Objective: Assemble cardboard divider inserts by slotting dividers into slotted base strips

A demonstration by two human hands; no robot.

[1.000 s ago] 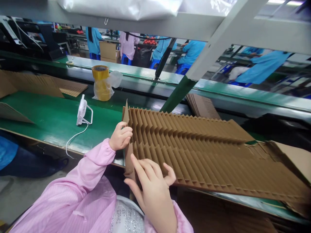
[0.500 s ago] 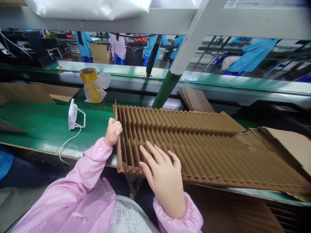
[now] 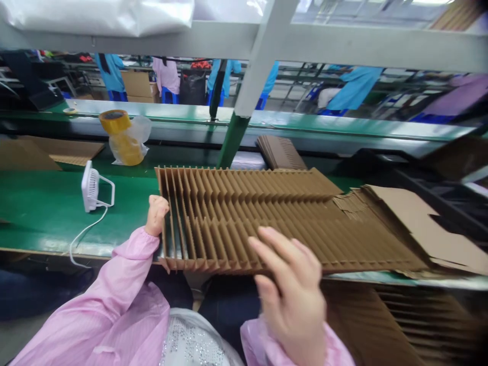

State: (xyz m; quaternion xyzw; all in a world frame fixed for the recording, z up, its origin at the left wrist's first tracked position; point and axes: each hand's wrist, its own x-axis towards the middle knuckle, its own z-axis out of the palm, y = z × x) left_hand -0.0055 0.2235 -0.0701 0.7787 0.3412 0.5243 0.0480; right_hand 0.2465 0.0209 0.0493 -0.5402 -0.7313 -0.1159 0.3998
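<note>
The left hand (image 3: 156, 216) pinches the end of the cardboard divider (image 3: 244, 218), while the right hand (image 3: 290, 297), moved further along, hovers open above it.

R hand (image 3: 290, 300) blurred, pink sleeve (image 3: 267, 345) cut off by bottom edge; L hand (image 3: 156, 216) fingertips hidden behind corrugated cardboard divider (image 3: 244, 223); far co-workers (image 3: 354, 86) too small, detail n/a.

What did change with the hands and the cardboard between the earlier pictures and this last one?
The right hand let go of the slats of the cardboard divider and moved up and to the right, past its front edge. The left hand stayed at the divider's left end. The head turned right, so everything sits further left in view. The white desk fan and yellow tape roll stayed in place.
</note>
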